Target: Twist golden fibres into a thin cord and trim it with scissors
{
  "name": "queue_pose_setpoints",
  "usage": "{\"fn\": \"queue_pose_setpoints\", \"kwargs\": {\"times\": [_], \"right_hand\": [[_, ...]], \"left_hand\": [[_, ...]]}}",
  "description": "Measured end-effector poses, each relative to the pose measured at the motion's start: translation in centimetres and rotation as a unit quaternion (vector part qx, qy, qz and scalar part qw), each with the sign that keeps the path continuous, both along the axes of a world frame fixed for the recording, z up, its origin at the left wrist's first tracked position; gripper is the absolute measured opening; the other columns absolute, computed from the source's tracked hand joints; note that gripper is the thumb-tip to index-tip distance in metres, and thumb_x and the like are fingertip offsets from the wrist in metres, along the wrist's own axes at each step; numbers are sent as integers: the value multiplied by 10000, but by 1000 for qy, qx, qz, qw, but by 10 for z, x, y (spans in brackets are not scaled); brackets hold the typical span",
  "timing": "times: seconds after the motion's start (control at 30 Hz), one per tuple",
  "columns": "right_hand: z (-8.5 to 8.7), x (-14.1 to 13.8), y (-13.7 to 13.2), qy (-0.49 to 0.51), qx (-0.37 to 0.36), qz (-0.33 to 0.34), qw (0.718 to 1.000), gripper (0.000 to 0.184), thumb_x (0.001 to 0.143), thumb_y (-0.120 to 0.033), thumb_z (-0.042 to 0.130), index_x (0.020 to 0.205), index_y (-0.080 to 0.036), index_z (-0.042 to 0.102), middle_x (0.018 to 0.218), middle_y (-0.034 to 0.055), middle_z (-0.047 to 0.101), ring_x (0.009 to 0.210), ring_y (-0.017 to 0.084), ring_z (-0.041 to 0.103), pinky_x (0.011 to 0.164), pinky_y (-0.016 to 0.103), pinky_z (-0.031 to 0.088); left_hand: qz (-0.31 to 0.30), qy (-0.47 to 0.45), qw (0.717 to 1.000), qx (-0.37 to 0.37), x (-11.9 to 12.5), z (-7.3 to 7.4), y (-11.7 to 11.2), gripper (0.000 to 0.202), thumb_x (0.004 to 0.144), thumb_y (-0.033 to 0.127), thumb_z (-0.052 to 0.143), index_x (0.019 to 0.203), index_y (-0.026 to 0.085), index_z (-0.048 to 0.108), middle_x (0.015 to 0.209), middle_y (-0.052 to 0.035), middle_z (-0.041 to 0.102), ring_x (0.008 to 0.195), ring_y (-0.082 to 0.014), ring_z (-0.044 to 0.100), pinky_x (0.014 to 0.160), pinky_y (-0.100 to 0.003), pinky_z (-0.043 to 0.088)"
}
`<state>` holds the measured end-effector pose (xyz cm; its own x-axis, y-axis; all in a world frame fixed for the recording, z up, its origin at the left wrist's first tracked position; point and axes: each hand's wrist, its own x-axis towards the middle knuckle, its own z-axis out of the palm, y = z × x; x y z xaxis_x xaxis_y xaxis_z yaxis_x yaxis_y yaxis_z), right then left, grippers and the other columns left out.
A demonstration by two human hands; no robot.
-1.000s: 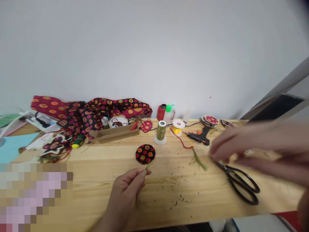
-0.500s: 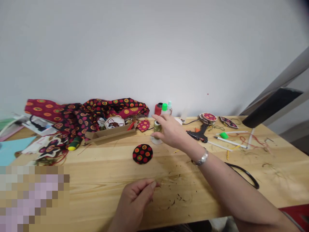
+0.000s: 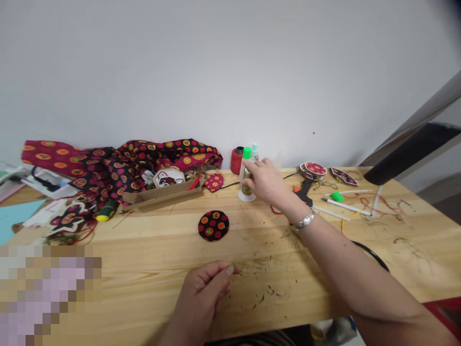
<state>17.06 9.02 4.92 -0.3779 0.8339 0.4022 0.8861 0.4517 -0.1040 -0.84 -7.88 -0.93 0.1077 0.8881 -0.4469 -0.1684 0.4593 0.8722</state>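
My right hand [image 3: 268, 181] reaches to the back of the table, its thumb and fingers around an olive-gold thread spool [image 3: 247, 185] with a white base. The hand hides part of the spool. Near the front edge, my left hand [image 3: 207, 288] is closed in a pinch; what sits between its fingertips is too small to make out. A round piece of black fabric [image 3: 213, 226] with red and orange patterns lies flat between the hands. Just behind the spool stand a green-capped bottle [image 3: 247, 154] and a red thread spool [image 3: 236, 160].
A cardboard box [image 3: 163, 194] with trinkets and bunched patterned fabric [image 3: 144, 156] lie at the back left. A black glue gun [image 3: 305, 192] rests behind my right wrist, with a white pen [image 3: 347, 207] beside it. Thread scraps [image 3: 268, 290] litter the tabletop.
My right hand and the olive-gold spool have shifted to the right, next to the green-capped bottle. My left hand keeps its pinch in nearly the same place. The view has moved slightly.
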Motion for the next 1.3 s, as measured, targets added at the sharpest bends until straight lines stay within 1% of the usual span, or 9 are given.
{"fn": "queue_pose_setpoints", "kwargs": {"times": [0.17,0.33,0.43,0.6,0.7,0.9,1.0,1.13,1.3], "right_hand": [[1,-9,-18,29,65,8,997,450,848,-265,558,1254,-89,474,1172,189,551,1035,316,389,848,436,345],[-16,-46,-57,-49,-15,301,952,161,883,-245,495,986,-197,609,997,68,614,1045,240,407,825,362,322],[-32,-57,-64,-84,-45,368,925,136,891,-218,483,879,-193,616,993,43,618,1087,227,387,819,349,309],[-39,-42,-48,-72,-47,292,953,138,882,-153,495,904,-158,632,1028,85,629,1067,244,418,805,380,336],[-31,-25,-53,64,-62,210,974,224,893,-106,449,1019,-147,630,1059,100,638,1056,225,468,849,374,381],[-21,-3,-110,366,-229,200,879,306,897,-147,466,1182,-204,563,1193,51,616,1119,139,537,980,316,407],[-29,0,-131,365,-292,239,851,430,844,-144,562,1262,-230,505,1276,47,572,1188,141,496,1027,328,372],[-40,5,-139,360,-349,246,829,376,828,-160,595,1202,-183,571,1074,65,675,968,144,619,872,282,473],[-42,12,-139,326,-365,229,841,264,816,-161,617,1075,-172,666,808,28,666,741,122,607,691,223,468]], "left_hand": [[-22,-7,1000,-8,-2,1,-2,322,677,440,695,751,129,734,445,92,270,421,-55,185,410,-219,122],[-78,-3,997,-5,-4,2,-3,344,687,471,678,707,130,726,461,72,309,445,-68,223,424,-223,145],[-89,5,996,-1,-4,3,-3,319,704,451,672,722,138,729,472,68,322,451,-68,234,430,-221,149],[-41,-1,999,-8,-3,2,-2,319,693,434,684,725,121,730,451,84,283,434,-57,198,419,-221,114],[-5,-18,1000,-20,-2,2,1,277,681,387,703,756,122,735,439,85,317,410,-47,207,408,-215,121],[4,-6,1000,-24,3,7,5,259,657,371,712,726,122,729,430,76,365,389,-42,229,399,-206,128],[-40,6,999,-12,5,8,5,248,675,378,687,689,131,712,435,78,337,404,-50,211,405,-209,123],[-117,67,990,32,6,11,6,284,709,400,643,591,143,663,478,56,351,453,-71,253,415,-209,152],[-178,124,974,69,6,14,6,271,759,373,576,614,160,663,487,57,331,445,-78,241,399,-213,159]]}}
